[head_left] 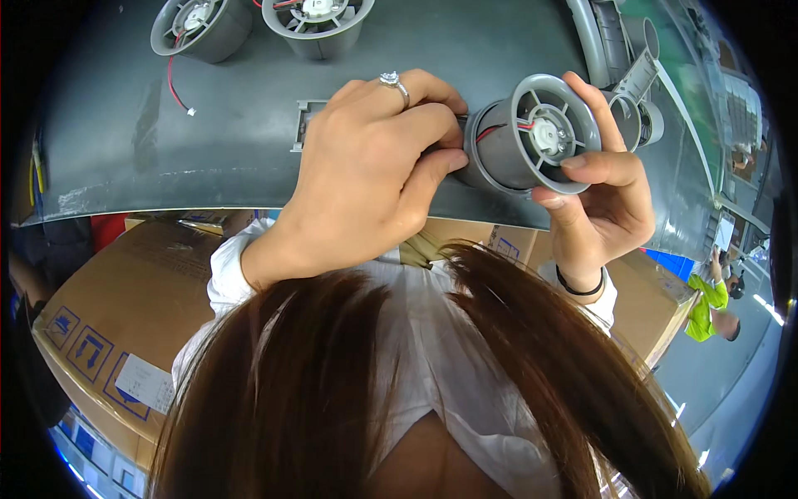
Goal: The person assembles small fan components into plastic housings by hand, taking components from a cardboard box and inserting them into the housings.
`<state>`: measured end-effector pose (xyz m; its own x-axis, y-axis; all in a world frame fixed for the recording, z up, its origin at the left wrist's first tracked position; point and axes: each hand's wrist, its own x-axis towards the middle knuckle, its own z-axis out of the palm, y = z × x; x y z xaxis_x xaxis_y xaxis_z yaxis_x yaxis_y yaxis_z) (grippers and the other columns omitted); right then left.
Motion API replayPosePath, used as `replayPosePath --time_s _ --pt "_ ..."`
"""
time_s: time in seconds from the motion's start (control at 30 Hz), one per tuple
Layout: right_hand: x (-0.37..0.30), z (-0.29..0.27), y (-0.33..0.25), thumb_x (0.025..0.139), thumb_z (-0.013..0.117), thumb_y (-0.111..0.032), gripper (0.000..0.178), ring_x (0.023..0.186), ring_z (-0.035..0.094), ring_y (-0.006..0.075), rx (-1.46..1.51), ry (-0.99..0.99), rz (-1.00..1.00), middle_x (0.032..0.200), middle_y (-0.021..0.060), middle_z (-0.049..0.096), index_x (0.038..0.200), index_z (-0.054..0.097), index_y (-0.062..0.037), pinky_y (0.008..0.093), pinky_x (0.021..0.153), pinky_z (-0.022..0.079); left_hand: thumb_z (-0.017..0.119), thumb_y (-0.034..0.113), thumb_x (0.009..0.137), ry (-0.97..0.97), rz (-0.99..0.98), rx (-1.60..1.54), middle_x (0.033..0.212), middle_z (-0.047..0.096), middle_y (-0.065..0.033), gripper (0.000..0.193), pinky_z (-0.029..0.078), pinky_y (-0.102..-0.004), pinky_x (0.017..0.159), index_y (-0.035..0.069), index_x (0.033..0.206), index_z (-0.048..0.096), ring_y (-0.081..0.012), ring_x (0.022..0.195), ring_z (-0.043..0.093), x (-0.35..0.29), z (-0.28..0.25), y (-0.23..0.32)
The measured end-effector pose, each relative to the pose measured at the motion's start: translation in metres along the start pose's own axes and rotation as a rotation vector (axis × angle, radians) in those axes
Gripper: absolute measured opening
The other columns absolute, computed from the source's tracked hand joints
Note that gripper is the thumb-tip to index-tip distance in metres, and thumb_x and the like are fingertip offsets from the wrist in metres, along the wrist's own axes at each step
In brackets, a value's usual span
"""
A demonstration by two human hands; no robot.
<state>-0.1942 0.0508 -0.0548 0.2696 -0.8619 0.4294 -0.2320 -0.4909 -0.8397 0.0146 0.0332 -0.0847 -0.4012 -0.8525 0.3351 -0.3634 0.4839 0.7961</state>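
My right hand (611,179) grips a round grey motor housing (502,154) by its flared rim, thumb and fingers on either side. Inside the rim, spokes surround a white motor centre (547,135), and a red wire runs into it. A wider grey ring circles the housing's far-left end. My left hand (366,162), wearing a ring, is closed with thumb and fingertips pinched together right at that end. What they pinch is hidden. A flat grey plastic piece (306,125) sticks out from behind the left hand; whether it is held cannot be told.
Two similar grey housings (224,33) (320,41) stand at the table's far left, one trailing a red-black lead with a white plug (191,111). Grey tubular parts (636,79) lie at the right. Cardboard boxes (125,287) stand below the dark table's (241,125) near edge. A person in bright yellow (706,308) is far right.
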Motion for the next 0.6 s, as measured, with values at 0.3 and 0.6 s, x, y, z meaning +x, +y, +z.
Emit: replayPosePath --time_s 0.3,0.6 --pt "-0.015 0.010 -0.002 0.071 0.078 -0.003 0.031 0.109 0.055 0.0452 -0.171 0.035 -0.107 0.118 0.0518 0.039 0.083 0.050 0.0043 0.0440 0.091 0.047 0.067 -0.004 0.065 -0.024 0.034 0.016 0.097 0.064 -0.0097 0.013 0.046 -0.0322 0.068 -0.001 0.076 0.060 -0.0253 0.077 0.058 0.000 -0.003 0.001" --pt "-0.022 0.009 0.009 0.073 0.077 -0.005 0.031 0.113 0.050 0.0510 -0.015 0.006 -0.115 0.126 0.0478 0.035 0.083 0.050 0.0040 0.0477 0.092 0.046 0.060 -0.006 0.058 0.070 0.101 0.105 0.090 0.064 -0.0075 0.014 0.043 -0.0313 0.060 0.002 0.070 0.056 -0.0241 0.065 0.054 0.001 0.007 0.004"
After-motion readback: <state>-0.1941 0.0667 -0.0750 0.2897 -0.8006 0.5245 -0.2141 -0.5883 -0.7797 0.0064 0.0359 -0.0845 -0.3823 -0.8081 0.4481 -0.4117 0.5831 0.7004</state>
